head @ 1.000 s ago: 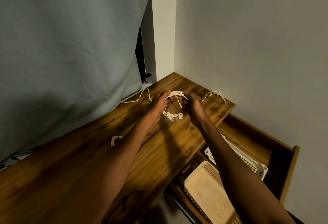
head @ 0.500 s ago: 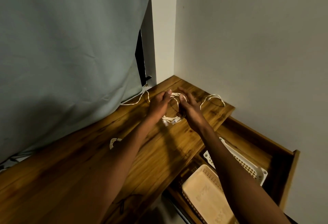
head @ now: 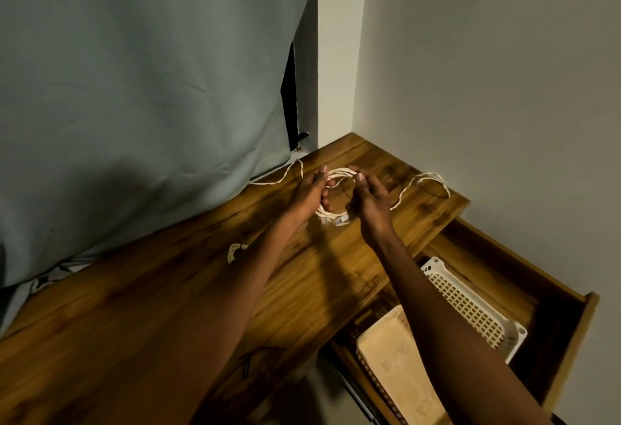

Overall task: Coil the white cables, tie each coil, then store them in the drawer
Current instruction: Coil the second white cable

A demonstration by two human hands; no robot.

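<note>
White cable coil point(head: 336, 196) held over our wooden surface point(head: 168, 290), our left hand point(head: 311, 192) and right hand point(head: 371, 197) gripping opposite sides, arms outstretched.

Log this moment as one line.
stage: coiling | both hands hold cable coil over desk | drawer open

cable point(head: 339, 174): white | desk point(head: 168, 290): brown woodgrain | curtain point(head: 134, 88): grey-green | basket point(head: 470, 303): white lattice
</note>
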